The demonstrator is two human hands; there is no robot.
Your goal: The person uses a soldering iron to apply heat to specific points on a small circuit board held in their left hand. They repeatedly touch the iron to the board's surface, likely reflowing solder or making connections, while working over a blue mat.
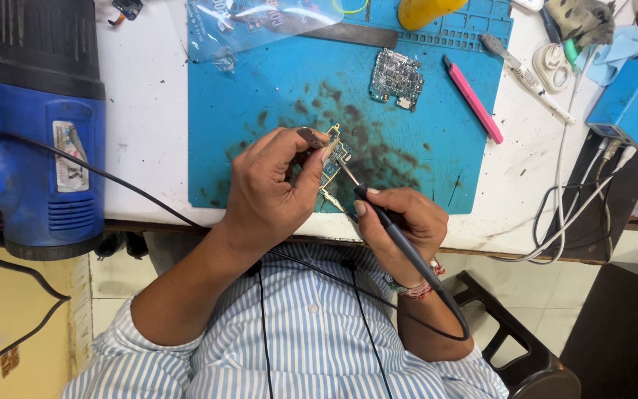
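- Head view: left hand (271, 188) pinches a small circuit board (334, 164) over the blue mat (260, 111), near the bench (149, 111) front edge; right hand (400, 225) is closed on a soldering iron (378, 210), tip at the board.
- Best done w/ a steady tip and braced wrists.
- Room: second board (396, 77) and pink tool (474, 100) lie well apart; heat gun (38, 125) sits at far left.

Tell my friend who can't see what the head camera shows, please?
Left hand pinches a small circuit board while the right hand touches a corded soldering iron to it, above a stained blue mat. Another circuit board, a pink tool and a blue heat gun lie nearby.
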